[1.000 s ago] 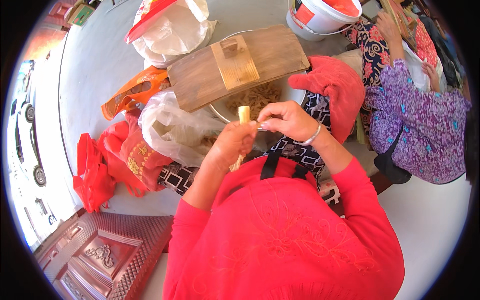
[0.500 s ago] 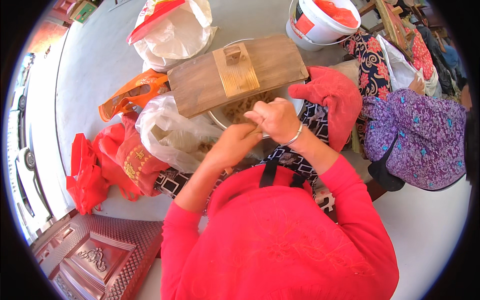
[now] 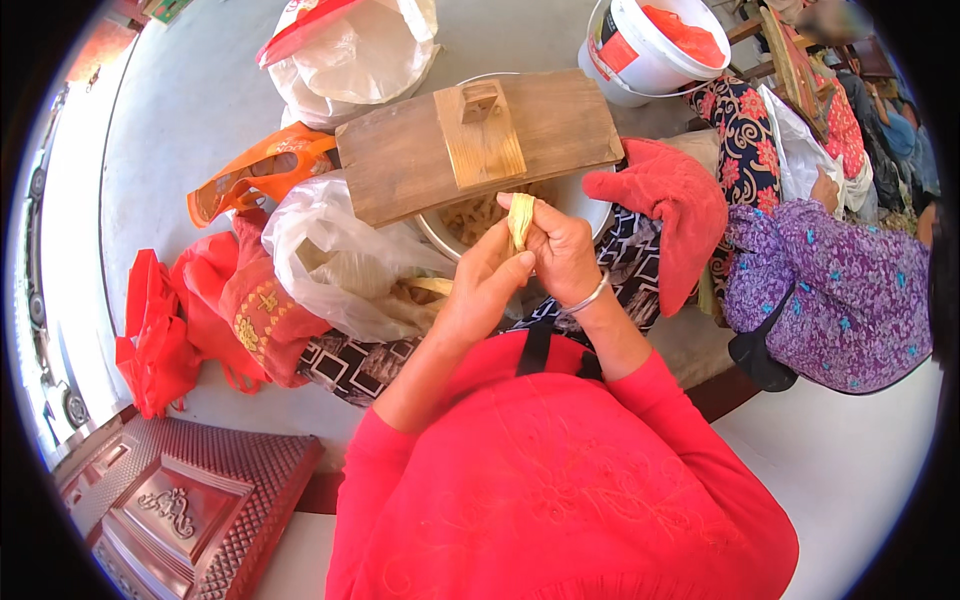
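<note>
My left hand (image 3: 486, 282) and my right hand (image 3: 563, 248) meet in front of my chest, fingers pinched around a folded pale yellow strip (image 3: 520, 218), perhaps dried husk. Its upper end stands up between them. Just beyond lies a wide wooden board (image 3: 390, 168) with a lighter block (image 3: 478, 145) on top, resting across a pale round tub (image 3: 436, 240). Light brown pieces (image 3: 470, 218) fill part of the tub; the board hides the rest. By my left wrist sits a clear plastic bag (image 3: 310, 245), a yellowish strip (image 3: 432, 285) at its opening.
Left stand an orange bag (image 3: 262, 182) and red bags (image 3: 155, 330). Ahead are a white sack (image 3: 375, 60) and a white bucket (image 3: 635, 65) with red netting. A red cloth (image 3: 675, 205) drapes over my right knee. At right sits a person in purple (image 3: 830, 290); a dark red panel (image 3: 185, 490) is lower left.
My hands have turned and drawn slightly apart, so the yellow strip now shows between them. A yellowish strip now shows at the plastic bag's opening. The whole view has shifted slightly.
</note>
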`<state>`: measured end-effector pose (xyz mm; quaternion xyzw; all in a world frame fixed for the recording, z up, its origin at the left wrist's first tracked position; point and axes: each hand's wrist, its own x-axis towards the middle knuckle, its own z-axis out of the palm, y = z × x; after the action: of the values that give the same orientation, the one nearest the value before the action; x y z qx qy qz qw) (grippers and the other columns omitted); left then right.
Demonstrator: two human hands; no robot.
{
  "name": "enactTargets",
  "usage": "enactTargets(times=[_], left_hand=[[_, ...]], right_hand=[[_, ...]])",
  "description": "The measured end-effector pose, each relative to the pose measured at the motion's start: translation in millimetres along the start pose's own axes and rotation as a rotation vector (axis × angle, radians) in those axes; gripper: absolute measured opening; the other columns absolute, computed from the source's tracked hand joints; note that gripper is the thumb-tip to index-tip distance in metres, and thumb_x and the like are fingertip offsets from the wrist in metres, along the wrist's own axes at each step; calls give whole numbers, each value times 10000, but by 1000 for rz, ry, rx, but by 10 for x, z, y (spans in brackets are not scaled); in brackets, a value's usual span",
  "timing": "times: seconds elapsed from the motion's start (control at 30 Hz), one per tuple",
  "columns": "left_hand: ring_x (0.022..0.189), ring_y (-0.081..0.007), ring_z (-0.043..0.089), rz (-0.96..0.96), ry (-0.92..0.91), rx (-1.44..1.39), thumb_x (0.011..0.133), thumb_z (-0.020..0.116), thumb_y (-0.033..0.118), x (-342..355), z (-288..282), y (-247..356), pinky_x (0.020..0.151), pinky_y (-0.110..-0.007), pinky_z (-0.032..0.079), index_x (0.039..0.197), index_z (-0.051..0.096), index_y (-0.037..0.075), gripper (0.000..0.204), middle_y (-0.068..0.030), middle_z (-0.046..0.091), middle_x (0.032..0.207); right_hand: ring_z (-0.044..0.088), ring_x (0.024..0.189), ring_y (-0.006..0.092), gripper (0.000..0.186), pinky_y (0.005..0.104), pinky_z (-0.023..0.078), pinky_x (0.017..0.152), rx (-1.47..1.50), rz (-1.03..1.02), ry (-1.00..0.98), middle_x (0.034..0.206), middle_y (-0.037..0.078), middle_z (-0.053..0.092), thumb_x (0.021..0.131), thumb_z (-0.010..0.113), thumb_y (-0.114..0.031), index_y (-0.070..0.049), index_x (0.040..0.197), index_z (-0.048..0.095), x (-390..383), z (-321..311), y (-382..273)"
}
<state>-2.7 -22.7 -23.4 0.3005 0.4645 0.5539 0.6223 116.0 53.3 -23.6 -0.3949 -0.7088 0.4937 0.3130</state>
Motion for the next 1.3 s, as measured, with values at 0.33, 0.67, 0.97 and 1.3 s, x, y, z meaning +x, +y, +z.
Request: enactTargets(times=[0.33, 0.67, 0.97, 1.3], left_hand=[[643, -199, 555, 253, 85, 791, 891, 584, 68, 82, -275, -162, 590, -320, 442, 972, 621, 24, 99, -42, 577, 729], [924, -392, 595, 555, 66, 880, 814, 628, 28, 89, -331, -194, 798, -403, 501, 1147, 593, -22, 339, -178, 622, 1045], [735, -221, 635, 41, 229, 366, 925, 525, 125, 310, -314, -271, 664, -333, 496, 999, 598, -25, 182, -142, 629, 790], [617, -293, 591, 293, 275, 836, 883, 635, 132, -250, -511, -254, 548, -384, 453, 912, 634, 53, 84, -128, 565, 702]], right_hand=[[568, 639, 309, 216, 387, 443, 563, -438, -114, -69, 690, 66, 566, 863, 647, -276, -88, 757, 631, 15, -58, 126], [593, 1003, 149, 191, 294, 466, 899, 1073, 623, -380, 1077, 67, 648, 929, 596, -126, 32, 1020, 656, -149, 37, 526], [546, 1023, 283, 98, 348, 431, 913, -202, -228, 93, 1071, 119, 609, 756, 661, 23, -8, 847, 679, -38, 167, 278], [531, 1048, 124, 385, 270, 432, 941, 593, 195, -34, 1156, 30, 568, 921, 647, -179, -19, 1255, 541, 23, -83, 372]])
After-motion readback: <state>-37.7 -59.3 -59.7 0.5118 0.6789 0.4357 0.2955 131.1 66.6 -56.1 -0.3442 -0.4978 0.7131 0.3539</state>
